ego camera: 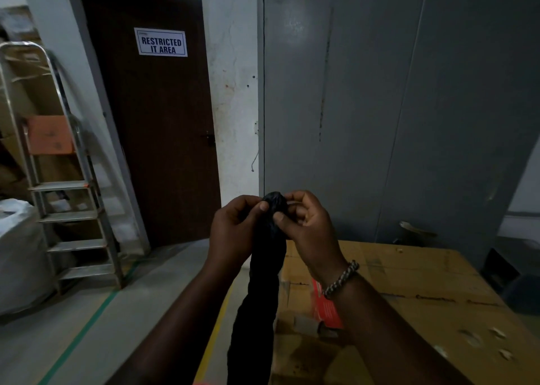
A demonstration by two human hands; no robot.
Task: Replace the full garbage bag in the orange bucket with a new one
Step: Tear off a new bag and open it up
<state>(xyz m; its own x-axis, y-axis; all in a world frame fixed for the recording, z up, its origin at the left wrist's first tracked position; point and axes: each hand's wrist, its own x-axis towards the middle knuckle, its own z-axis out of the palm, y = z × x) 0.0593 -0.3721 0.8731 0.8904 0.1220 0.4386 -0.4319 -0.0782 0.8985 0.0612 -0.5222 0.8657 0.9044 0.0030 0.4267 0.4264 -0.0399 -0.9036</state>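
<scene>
Your left hand (233,223) and right hand (306,223) pinch the top of the rolled black garbage bag (263,282); it hangs below your fingers (264,207), beside the cardboard box (409,282)

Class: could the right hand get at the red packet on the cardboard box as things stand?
Probably, once freed: the right hand pinches the black bag, while the red packet lies uncovered below its wrist.

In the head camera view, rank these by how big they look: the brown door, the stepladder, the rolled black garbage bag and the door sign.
Largest to smallest:
1. brown door
2. stepladder
3. black garbage bag, which looks larger because it is close to the camera
4. sign
</scene>
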